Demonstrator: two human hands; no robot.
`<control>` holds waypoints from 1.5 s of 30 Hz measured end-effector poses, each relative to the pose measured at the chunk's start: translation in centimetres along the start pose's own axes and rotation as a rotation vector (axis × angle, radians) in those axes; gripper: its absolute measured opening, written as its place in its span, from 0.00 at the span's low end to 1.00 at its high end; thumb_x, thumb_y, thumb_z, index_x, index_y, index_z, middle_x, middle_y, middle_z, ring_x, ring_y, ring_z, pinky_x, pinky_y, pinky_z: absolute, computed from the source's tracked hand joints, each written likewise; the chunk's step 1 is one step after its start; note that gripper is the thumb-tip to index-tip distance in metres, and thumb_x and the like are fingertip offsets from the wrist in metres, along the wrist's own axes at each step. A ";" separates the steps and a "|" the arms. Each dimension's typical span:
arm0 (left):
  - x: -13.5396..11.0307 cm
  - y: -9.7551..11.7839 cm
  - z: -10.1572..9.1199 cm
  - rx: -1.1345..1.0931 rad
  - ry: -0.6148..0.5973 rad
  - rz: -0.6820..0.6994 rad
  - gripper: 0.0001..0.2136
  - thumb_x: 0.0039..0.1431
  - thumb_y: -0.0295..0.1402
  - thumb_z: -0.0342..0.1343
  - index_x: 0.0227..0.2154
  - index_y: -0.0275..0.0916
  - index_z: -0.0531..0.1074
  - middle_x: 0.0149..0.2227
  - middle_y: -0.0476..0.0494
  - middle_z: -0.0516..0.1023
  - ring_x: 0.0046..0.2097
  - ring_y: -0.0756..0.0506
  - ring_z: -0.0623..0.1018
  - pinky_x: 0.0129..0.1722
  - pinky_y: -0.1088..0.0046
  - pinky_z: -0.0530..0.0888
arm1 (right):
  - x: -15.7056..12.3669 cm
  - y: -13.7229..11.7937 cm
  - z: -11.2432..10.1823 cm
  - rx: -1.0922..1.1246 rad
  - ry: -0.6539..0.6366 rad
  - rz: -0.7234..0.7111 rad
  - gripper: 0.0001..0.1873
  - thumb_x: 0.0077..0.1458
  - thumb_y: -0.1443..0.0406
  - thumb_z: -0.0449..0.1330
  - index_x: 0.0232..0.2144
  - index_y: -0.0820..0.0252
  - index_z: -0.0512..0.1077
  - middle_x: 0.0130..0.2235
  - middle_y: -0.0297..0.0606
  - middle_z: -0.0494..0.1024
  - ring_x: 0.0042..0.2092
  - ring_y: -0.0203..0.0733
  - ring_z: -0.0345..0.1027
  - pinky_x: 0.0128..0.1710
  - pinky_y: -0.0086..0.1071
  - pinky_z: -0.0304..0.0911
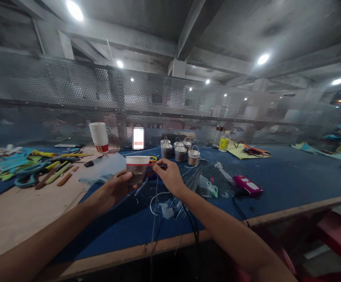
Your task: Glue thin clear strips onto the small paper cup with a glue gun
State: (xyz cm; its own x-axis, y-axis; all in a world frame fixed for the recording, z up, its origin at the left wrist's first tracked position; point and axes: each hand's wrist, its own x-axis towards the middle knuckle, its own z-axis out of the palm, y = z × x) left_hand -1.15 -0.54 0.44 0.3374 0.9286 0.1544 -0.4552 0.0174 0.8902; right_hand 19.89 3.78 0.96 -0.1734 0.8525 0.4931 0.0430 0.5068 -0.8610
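While I watch via head cam, left hand (116,190) is clamped round a paper cup (137,170) at frame ctr, held just above the blue surface (290,176). The right hand (170,177) pinches a thin wire (155,207) beside the cup's rim. Behind: small handled buckets (180,152). Upper left: cup stack (99,137). Right of ctr: pink tool (248,185).
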 end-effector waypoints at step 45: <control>0.4 -0.1 -0.3 0.009 0.077 -0.119 0.19 0.66 0.36 0.64 0.57 0.37 0.80 0.56 0.38 0.85 0.55 0.40 0.83 0.48 0.70 0.79 | 0.3 0.6 0.2 0.054 0.036 0.120 0.09 0.58 0.62 0.66 0.27 0.58 0.76 0.27 0.33 0.82 0.33 0.41 0.77 0.39 0.31 0.67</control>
State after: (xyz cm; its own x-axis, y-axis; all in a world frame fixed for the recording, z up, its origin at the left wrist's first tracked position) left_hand -1.21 -0.08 0.31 0.3245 0.9458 0.0145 -0.4085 0.1263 0.9040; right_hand 19.65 4.30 0.55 -0.1352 0.9112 0.3892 0.0083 0.3938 -0.9192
